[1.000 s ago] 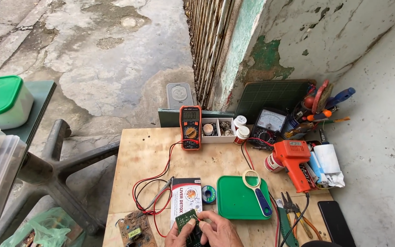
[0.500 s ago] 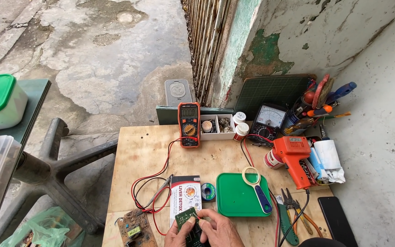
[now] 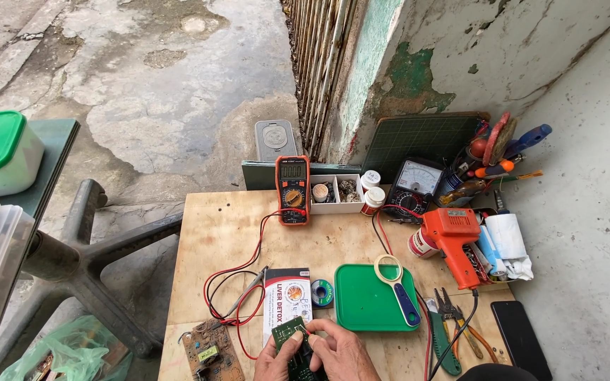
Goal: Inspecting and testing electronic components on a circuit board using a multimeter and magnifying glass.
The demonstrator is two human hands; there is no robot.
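Observation:
A small green circuit board [image 3: 289, 333] is held at the near edge of the wooden table [image 3: 227, 226]. My left hand [image 3: 271, 363] grips its lower left side and my right hand [image 3: 340, 353] pinches its right edge. Under the board lies a white and red printed box [image 3: 287, 293]. A second, brown circuit board [image 3: 211, 351] lies to the left, near red and black probe leads [image 3: 231, 282]. The leads run up to an orange digital multimeter [image 3: 293, 189].
A green tray [image 3: 368, 300] carries a magnifying glass [image 3: 397, 286], with a solder spool [image 3: 322, 292] beside it. An orange soldering gun [image 3: 455, 240], pliers [image 3: 453, 321], a black phone [image 3: 520, 339], an analog meter [image 3: 416, 185] and tool clutter fill the right. A plastic chair base [image 3: 72, 261] stands at left.
The view has shifted slightly. Both hands stay on the green circuit board at the table's near edge, with only small finger movements.

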